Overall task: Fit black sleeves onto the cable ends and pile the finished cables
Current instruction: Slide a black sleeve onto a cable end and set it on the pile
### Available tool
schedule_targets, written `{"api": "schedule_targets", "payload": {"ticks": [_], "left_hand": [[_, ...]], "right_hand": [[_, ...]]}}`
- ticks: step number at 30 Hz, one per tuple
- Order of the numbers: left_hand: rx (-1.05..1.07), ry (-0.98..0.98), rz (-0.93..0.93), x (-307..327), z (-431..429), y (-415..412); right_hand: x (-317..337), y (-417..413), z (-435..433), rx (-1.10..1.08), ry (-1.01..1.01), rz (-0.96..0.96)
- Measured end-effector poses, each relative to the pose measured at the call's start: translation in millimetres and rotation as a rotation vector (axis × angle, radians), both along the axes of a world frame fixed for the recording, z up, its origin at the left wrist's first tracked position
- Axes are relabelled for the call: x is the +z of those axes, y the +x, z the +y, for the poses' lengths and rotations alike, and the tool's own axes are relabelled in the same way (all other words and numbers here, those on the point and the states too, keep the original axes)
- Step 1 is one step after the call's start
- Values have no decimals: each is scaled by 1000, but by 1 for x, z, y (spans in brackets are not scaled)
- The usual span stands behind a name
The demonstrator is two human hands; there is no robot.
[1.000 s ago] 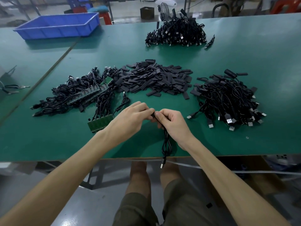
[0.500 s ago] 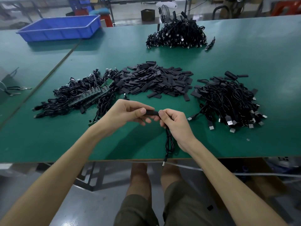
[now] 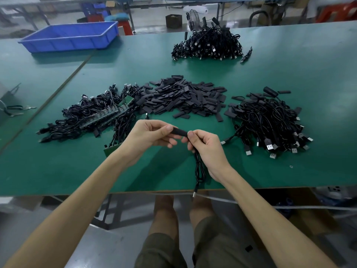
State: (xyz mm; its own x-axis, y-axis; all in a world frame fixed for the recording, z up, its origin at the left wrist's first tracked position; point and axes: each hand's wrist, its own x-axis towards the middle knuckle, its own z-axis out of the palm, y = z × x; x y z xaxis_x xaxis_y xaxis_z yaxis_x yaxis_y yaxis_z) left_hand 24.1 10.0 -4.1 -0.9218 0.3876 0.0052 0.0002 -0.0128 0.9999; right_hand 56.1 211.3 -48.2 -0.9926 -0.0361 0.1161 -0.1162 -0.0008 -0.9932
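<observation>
A black sleeve [image 3: 180, 132] spans the gap between my two hands above the green table [image 3: 58, 171]. My left hand [image 3: 148, 136] pinches its left end between thumb and fingers. My right hand [image 3: 207, 149] pinches its right end and holds a black cable [image 3: 199, 169], whose loops hang down past the table's front edge to a plug tip. A heap of loose black sleeves [image 3: 181, 97] lies behind my hands. Cables with green boards [image 3: 92, 117] lie to the left, and a pile of cables with sleeves [image 3: 268, 122] to the right.
Another heap of black cables [image 3: 208, 45] sits at the far middle of the table. A blue plastic bin [image 3: 71, 36] stands at the far left. Metal tools [image 3: 15, 110] lie at the left edge. My knees show below the table's front edge.
My hands have drawn slightly apart, so more of the sleeve shows between them. The cable still hangs from my right hand.
</observation>
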Motion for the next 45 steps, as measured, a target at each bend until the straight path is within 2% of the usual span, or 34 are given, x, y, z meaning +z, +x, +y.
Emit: {"api": "schedule_targets", "payload": {"ticks": [3, 5, 7, 9, 11, 13, 18, 21, 25, 27, 30, 33, 36, 41, 45], "left_hand": [[107, 0, -56, -2, 15, 3], [68, -123, -71, -4, 25, 8], [-69, -273, -63, -7, 36, 15], [-168, -452, 37, -9, 48, 20], [-180, -606, 135, -9, 57, 22], [-182, -661, 150, -7, 62, 23], [-171, -503, -16, -5, 66, 28], [-124, -436, -29, 6, 61, 23], [-160, -223, -47, 40, 68, 15], [-157, -255, -13, 55, 86, 7], [-170, -302, -23, 71, 127, -11], [-172, -246, -87, 75, 172, -34], [-161, -309, -87, 65, 211, -51], [-87, -544, 143, 27, 235, -55], [-34, -584, 250, 16, 235, -51]], "right_hand": [[-1, -1, 1, -127, -91, -17], [-2, -1, 2, -214, -147, -33], [-3, -1, 3, -242, -171, -52], [-3, -2, 2, -254, -197, -69], [-2, -3, 2, -259, -208, -87], [-2, -2, 2, -261, -216, -100], [0, -2, 2, -267, -296, -127], [1, -3, 2, -252, -347, -153], [-2, -1, 1, -159, -428, -85], [-3, -1, 0, -157, -426, -61], [-3, -6, -3, -240, -322, -137], [0, -1, -3, -211, -197, -112], [5, 4, 0, -172, -172, -125], [9, 8, 2, -139, -324, -133], [6, 5, 2, -125, -266, -136]]}}
